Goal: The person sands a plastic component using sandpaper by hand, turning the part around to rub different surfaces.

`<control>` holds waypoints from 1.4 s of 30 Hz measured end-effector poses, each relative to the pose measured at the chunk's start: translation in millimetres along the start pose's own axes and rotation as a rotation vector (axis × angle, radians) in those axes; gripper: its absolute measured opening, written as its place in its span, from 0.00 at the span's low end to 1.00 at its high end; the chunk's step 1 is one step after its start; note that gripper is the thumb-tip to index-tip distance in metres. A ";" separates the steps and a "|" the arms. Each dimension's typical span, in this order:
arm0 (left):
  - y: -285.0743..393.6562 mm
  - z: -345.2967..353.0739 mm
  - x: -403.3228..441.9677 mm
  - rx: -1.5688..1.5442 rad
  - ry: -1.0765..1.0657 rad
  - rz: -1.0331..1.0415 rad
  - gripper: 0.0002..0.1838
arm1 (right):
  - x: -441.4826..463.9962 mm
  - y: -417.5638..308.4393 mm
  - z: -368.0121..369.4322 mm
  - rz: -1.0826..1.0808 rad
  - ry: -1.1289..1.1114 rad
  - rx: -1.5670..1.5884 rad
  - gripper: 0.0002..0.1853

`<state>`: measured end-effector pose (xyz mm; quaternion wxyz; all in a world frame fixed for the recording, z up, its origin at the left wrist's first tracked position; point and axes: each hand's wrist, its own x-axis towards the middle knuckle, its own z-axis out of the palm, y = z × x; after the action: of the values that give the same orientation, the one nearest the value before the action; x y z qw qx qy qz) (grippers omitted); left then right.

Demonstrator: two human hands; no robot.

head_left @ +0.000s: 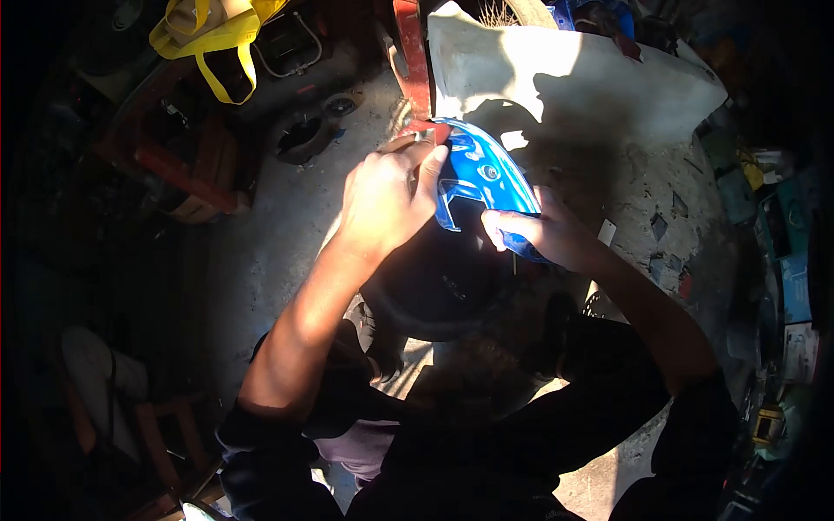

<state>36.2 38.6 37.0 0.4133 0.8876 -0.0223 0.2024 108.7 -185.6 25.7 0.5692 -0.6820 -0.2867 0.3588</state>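
Note:
A glossy blue curved panel (491,171) with a round hole-like fitting is held up in front of me, in bright sun at its upper part. My left hand (391,191) is closed on a small reddish piece (441,134), pressed at the panel's upper left end. My right hand (556,233) grips the lower right end of the panel, thumb on top and the other fingers mostly hidden beneath. Below the panel is a dark round object (447,282), mostly in shadow, between my legs.
A pale, large curved piece (565,78) stands ahead beyond a red post (412,56). A yellow bag (208,43) is at the upper left, near a dark ring (301,139) on the floor. Mixed items line the right edge.

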 end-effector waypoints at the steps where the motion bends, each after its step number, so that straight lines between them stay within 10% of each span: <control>1: -3.5 -2.8 2.4 0.196 0.063 0.028 0.17 | -0.2 -4.5 3.8 -0.009 0.032 0.030 0.10; 10: 10.9 -6.8 -2.5 0.195 0.068 0.213 0.11 | -6.2 -17.1 7.0 0.019 -0.014 0.031 0.08; 16: 3.6 6.2 1.1 0.332 0.092 -0.137 0.14 | -3.1 -19.5 8.1 0.074 0.000 0.191 0.10; 21: 0.1 3.4 -1.8 0.218 0.177 0.211 0.15 | -6.7 -18.5 7.4 0.075 0.006 0.074 0.08; 27: -3.6 3.6 1.6 0.200 0.057 -0.088 0.16 | -8.2 -20.1 10.2 0.081 0.000 0.173 0.07; 32: -5.4 0.4 -1.3 0.254 0.174 0.136 0.15 | -11.7 -18.3 10.4 0.032 0.014 0.101 0.06; 34: 3.2 7.8 -1.2 0.381 0.056 -0.167 0.14 | -9.6 -16.8 13.6 0.063 0.024 0.166 0.06; 42: -3.3 19.4 -7.4 -0.088 0.053 0.038 0.17 | -8.6 7.6 9.3 -0.003 0.015 0.023 0.06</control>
<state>36.7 25.4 20.6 0.4483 0.8624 -0.0373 0.2324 96.0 -188.6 18.7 0.5798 -0.6775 -0.2794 0.3560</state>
